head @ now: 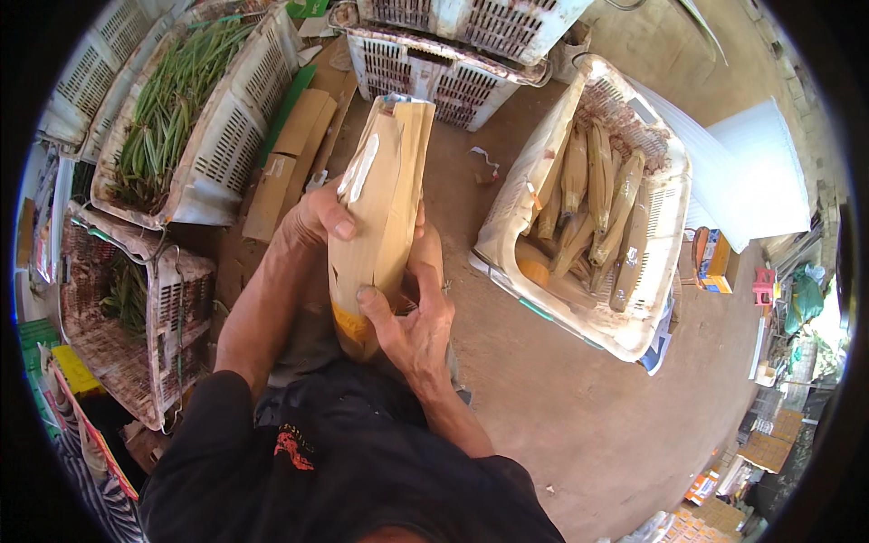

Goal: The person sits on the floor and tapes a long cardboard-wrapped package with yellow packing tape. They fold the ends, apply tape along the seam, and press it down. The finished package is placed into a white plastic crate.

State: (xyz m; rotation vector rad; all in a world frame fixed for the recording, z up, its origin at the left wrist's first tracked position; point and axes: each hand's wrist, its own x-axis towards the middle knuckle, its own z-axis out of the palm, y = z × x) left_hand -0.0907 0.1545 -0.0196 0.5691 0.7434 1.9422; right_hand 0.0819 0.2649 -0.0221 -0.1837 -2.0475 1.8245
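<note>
Both hands hold a long bundle wrapped in brown cardboard [380, 210] above my lap. It tapers at the end near me, where yellow-orange tape [351, 324] shows, and a white strip runs along its upper left. My left hand [333, 216] grips its left side, with the thumb on top and fingertips showing at the far edge. My right hand [415, 319] presses a thumb on the lower part, its fingers curled at the right side. What is inside the wrapping is hidden. At the right, a white plastic crate [669, 251] holds several similar wrapped bundles [601, 180], some with clear tape.
A crate of long green plants [227, 159] stands at the upper left, above a stained crate [157, 326] with more greenery. Stacked crates [441, 81] stand ahead. Flattened cardboard [293, 156] lies on the floor between them. White foam sheets [753, 176] are behind the right crate.
</note>
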